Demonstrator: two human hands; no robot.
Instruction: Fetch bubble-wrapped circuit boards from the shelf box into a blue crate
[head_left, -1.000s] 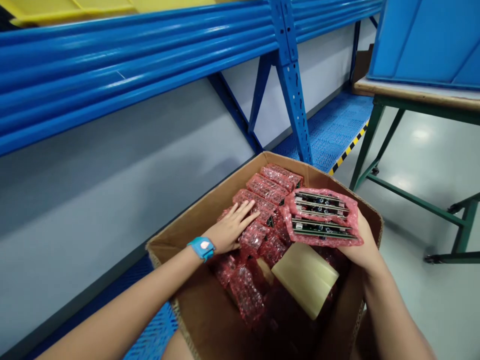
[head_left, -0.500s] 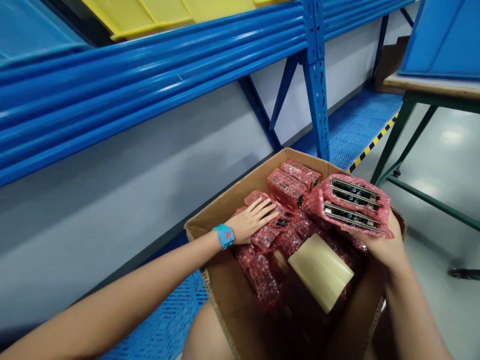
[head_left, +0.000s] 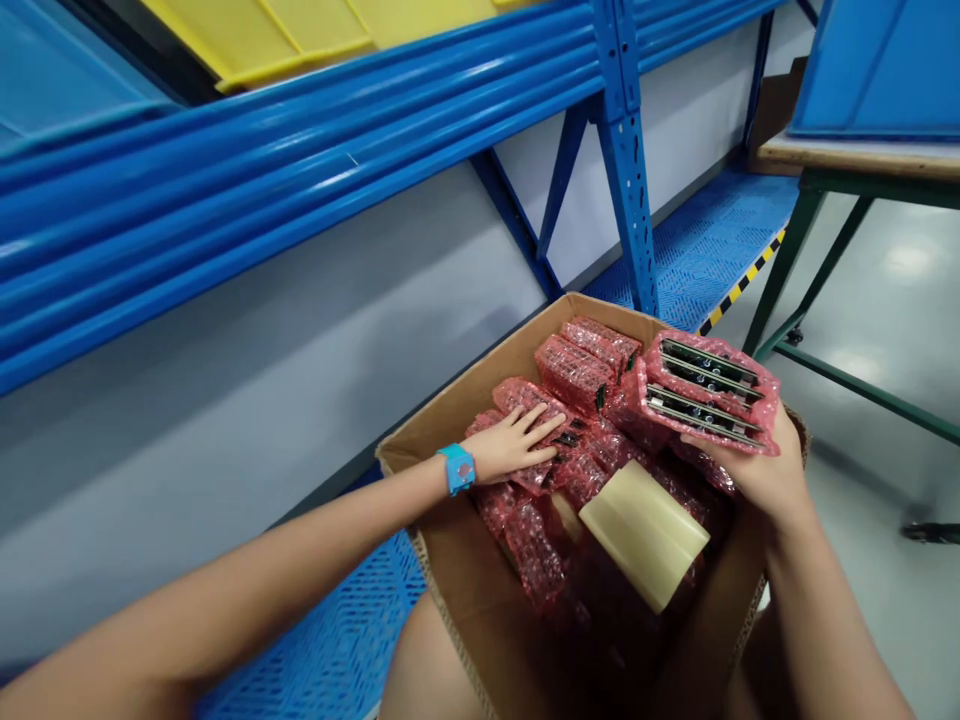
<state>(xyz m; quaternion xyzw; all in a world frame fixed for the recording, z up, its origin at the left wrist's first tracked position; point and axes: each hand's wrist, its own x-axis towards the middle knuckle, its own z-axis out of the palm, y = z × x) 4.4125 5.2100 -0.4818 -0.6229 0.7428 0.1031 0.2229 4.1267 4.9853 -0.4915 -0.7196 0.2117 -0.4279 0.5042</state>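
An open cardboard box [head_left: 442,425] holds several bundles in pink bubble wrap. My left hand [head_left: 511,447], a blue band [head_left: 457,468] on its wrist, lies with fingers spread on a wrapped bundle [head_left: 517,395] at the box's left side. My right hand [head_left: 765,475] grips a bubble-wrapped bundle of circuit boards [head_left: 709,395] over the right side of the box. That bundle's end faces me, showing board edges and small parts; my right fingers are partly hidden beneath it. A tan folded sheet [head_left: 645,535] rests on the bundles between my hands.
A blue rack beam [head_left: 315,150] and upright [head_left: 630,200] stand behind the box, with yellow [head_left: 300,30] and blue bins above. Blue plastic matting [head_left: 337,620] covers the floor at left. To the right stands a green-legged table [head_left: 862,165] bearing a blue bin [head_left: 885,70].
The circuit-board bundle in my right hand has risen slightly in view. My left hand has shifted a little right and stays spread on the wrapped bundle.
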